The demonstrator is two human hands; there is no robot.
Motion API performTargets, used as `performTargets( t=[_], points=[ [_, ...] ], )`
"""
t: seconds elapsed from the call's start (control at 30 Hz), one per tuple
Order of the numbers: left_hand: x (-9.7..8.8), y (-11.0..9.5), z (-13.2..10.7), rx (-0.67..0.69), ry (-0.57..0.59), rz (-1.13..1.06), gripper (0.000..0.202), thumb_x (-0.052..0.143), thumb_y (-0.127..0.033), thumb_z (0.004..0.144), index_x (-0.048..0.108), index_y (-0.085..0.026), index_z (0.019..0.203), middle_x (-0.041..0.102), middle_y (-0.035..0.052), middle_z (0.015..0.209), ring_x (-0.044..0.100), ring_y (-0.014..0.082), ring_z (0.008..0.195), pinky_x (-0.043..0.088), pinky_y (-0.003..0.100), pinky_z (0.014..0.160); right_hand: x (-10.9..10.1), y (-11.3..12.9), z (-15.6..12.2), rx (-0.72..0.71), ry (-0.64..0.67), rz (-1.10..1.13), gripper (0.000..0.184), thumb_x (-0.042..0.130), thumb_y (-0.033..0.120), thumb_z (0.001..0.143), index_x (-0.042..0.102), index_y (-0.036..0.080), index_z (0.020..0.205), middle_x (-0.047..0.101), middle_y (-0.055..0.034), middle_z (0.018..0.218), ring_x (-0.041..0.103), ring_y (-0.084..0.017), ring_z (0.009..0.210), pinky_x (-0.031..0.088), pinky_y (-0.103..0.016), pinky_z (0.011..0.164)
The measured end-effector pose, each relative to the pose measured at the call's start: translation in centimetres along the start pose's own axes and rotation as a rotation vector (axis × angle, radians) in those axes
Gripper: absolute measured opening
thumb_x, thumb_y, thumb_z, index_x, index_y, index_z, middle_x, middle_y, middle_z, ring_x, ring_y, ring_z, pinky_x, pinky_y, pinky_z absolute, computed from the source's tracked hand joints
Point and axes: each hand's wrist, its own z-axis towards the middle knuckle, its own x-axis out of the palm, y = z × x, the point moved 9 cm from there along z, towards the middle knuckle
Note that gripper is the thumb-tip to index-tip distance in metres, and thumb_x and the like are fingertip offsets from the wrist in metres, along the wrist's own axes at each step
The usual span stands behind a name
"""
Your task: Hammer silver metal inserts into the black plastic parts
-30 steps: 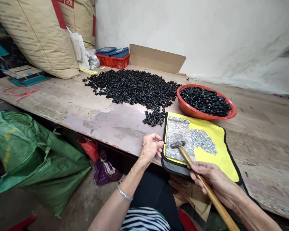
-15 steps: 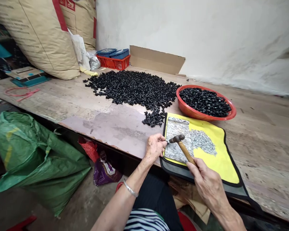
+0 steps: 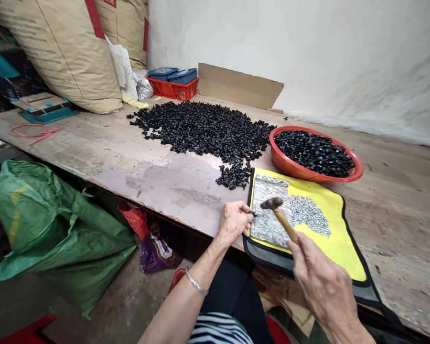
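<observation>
Wooden table | left grip pinched on black piece (end jutting rightward) | right grip wrapped round hammer handle

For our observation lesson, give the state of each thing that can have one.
Left hand: pinching small black piece
Right hand: gripping wooden-handled metal hammer
Round red plastic basin: filled with black pieces
Yellow rectangular fabric mat: spread
Big beige sack: bulging
Green plastic sack: slumped

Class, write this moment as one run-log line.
left hand: pinching black piece; right hand: gripping hammer; grey slab: on yellow mat; red bowl: holding black pieces
</observation>
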Motion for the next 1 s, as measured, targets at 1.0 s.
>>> performTargets(
  t=[1.0],
  points=[
    [-0.1,-0.1,-0.2,-0.026,-0.005,0.007,0.013,0.05,-0.001,0.06,0.051,-0.015,0.06,0.047,-0.0063,0.034,0.045,0.0093,0.026,0.038,0.018,0.027,0.4,0.5,-1.1,0.123,0.02,-0.093,0.03,0.046,0.021,0.087,0.063,0.013,0.111,0.072,-0.0079,0.084,0.062,-0.015,0.053,0.038,-0.025,0.046]
  ],
)
